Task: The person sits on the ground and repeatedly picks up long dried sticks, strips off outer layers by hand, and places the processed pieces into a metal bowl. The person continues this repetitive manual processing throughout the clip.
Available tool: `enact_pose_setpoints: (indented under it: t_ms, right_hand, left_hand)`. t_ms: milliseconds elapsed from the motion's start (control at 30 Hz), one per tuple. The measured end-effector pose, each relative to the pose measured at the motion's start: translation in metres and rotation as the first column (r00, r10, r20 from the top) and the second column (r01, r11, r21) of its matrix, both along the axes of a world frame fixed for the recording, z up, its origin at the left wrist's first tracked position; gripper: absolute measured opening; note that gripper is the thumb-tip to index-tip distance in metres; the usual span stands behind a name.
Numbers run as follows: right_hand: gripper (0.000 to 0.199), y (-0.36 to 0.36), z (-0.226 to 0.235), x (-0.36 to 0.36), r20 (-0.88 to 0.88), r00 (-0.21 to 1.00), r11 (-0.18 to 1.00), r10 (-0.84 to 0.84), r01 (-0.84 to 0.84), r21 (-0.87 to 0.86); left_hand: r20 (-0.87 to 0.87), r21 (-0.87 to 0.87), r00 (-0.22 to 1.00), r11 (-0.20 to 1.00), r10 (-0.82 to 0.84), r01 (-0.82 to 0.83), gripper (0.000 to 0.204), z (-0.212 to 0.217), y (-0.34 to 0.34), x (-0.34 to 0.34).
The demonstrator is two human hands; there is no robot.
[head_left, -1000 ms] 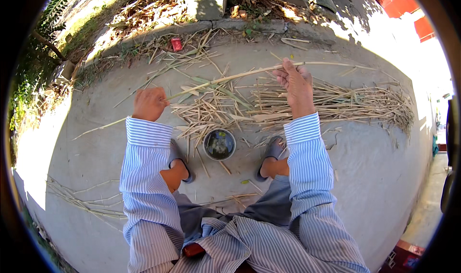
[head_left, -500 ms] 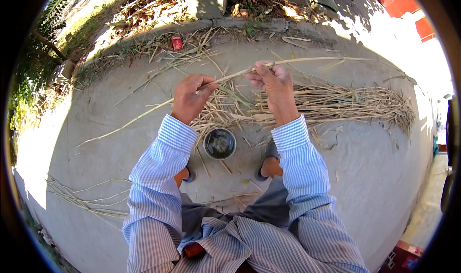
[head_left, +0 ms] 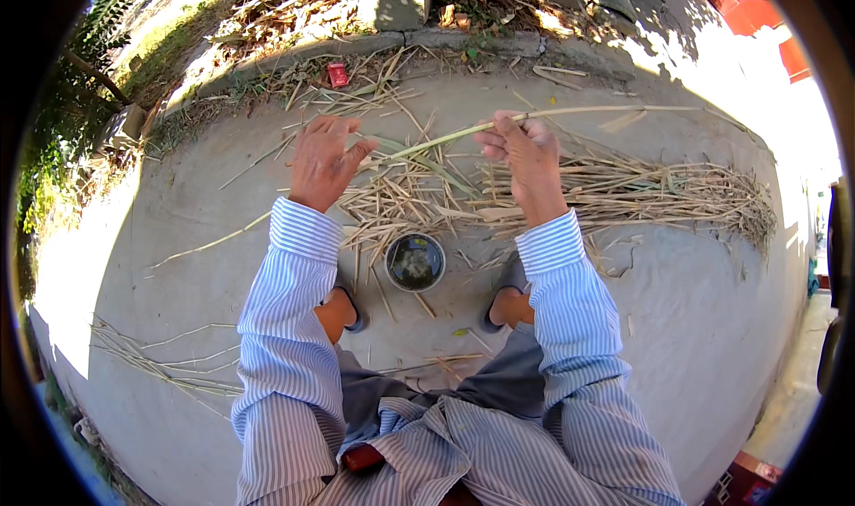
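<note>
A long, thin dry stalk (head_left: 436,143) runs across in front of me, held up over the ground. My right hand (head_left: 527,154) pinches it between thumb and fingers, and its thin tan end reaches far to the right. My left hand (head_left: 322,163) is open, thumb apart from the fingers, beside the stalk. Behind that hand part of the stalk is hidden; its thin tip comes out lower left. Whether the left palm touches it, I cannot tell. Below both hands lies a heap of short cut stalks (head_left: 401,205). Between my feet stands a round bowl of dark liquid (head_left: 415,263).
A large bundle of dry stalks (head_left: 659,194) lies on the concrete at right. Several thin stalks (head_left: 169,363) lie at lower left. Farther off are a red packet (head_left: 337,75), a low concrete curb (head_left: 294,61) and a concrete block (head_left: 401,9) among dry leaves.
My left hand has let go of the stalk, spread its fingers and moved left. The right hand still pinches the stalk, slightly farther right in the picture. The whole view has shifted a little.
</note>
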State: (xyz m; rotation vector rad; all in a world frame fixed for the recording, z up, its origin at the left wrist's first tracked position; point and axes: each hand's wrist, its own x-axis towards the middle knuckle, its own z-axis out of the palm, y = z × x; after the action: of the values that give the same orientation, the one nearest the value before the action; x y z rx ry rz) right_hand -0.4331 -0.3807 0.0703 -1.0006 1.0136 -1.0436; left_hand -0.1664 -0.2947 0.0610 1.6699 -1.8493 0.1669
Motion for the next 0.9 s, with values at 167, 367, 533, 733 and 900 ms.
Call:
enact_pose_setpoints:
  t_ms: [167,367,533,733,900]
  right_hand:
    - [0.03,-0.013,0.004,-0.013,0.056,0.995,0.996,-0.085,0.083,0.033]
    - [0.03,-0.026,0.0,-0.035,0.106,0.984,0.989,-0.142,0.138,0.045]
    - [0.03,0.024,-0.006,0.034,0.227,0.971,0.992,0.076,-0.096,0.081]
    - [0.025,-0.021,-0.009,-0.015,0.22,0.972,0.996,-0.078,0.083,-0.013]
    - [0.034,-0.009,-0.001,-0.009,0.158,0.985,0.994,-0.071,0.084,-0.075]
  left_hand:
    - [-0.173,0.546,0.985,0.831,-0.011,0.105,0.017,0.012,0.01,0.008]
    - [0.149,0.235,0.987,0.972,-0.059,0.023,0.02,-0.008,0.018,0.025]
    - [-0.183,-0.045,0.967,0.984,-0.179,0.173,0.019,0.012,-0.004,-0.049]
    - [-0.384,0.164,0.911,0.96,-0.15,0.228,0.014,0.015,-0.004,-0.012]
    - [-0.368,0.162,0.922,0.969,-0.118,0.188,0.017,0.011,-0.001,0.005]
